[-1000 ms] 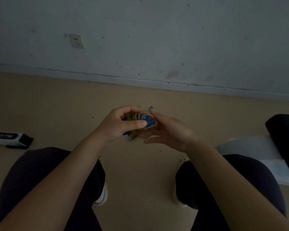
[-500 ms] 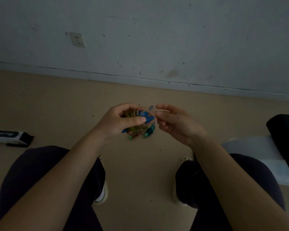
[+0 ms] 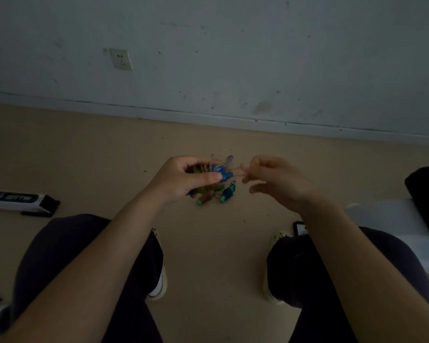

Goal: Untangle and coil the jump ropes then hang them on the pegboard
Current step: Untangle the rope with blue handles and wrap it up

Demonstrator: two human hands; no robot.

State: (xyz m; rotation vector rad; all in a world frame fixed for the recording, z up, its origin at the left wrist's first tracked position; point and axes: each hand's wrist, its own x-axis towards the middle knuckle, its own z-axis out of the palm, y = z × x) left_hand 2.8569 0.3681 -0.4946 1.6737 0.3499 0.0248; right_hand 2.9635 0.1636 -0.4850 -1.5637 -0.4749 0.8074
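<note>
The left hand [image 3: 183, 179] grips the bundled jump ropes [image 3: 212, 180] to anchor them, while the right hand [image 3: 273, 180], just beside, pinches a thin strand [image 3: 238, 170], apparently teasing it loose.

Both forearms reach forward from the lower corners, bare, over the spread knees. The left hand [image 3: 181, 180] is curled, thumb laid flat across the front and fingers wrapped over the top, gripping a small bundle of ropes [image 3: 213, 179]. The right hand [image 3: 274, 181] sits just beside it, blurred, fingers bent, thumb and forefinger pinching a thin strand drawn from that bundle.
</note>
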